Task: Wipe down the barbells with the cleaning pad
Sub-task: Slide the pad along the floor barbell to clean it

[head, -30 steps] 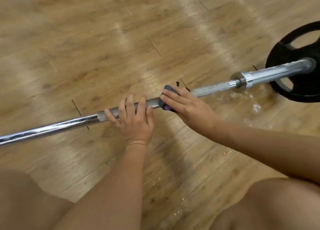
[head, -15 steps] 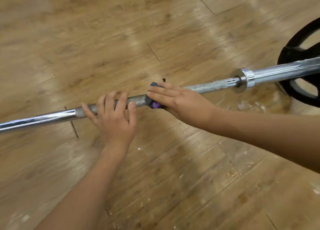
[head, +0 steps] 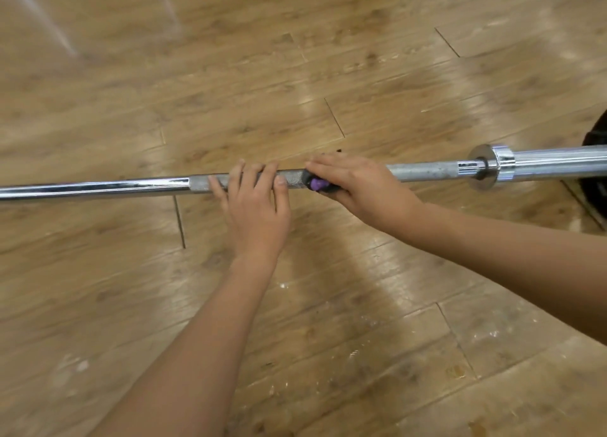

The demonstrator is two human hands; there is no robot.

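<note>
Left hand [head: 256, 206] curls over the knurled part of the barbell [head: 98, 187], which spans the wooden floor [head: 328, 58] left to right; just right, the right hand [head: 358, 187] clamps the cleaning pad [head: 320, 184] round it.

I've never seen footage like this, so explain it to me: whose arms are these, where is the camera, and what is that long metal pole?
No machine here: a head-worn camera looks down at a person's own bare arms. A long chrome barbell stretches across the wooden plank floor. The left hand holds its rough grey section, fingers hooked over it. The right hand presses a dark cleaning pad with a purple part onto the bar. A black weight plate shows at the right edge.
</note>
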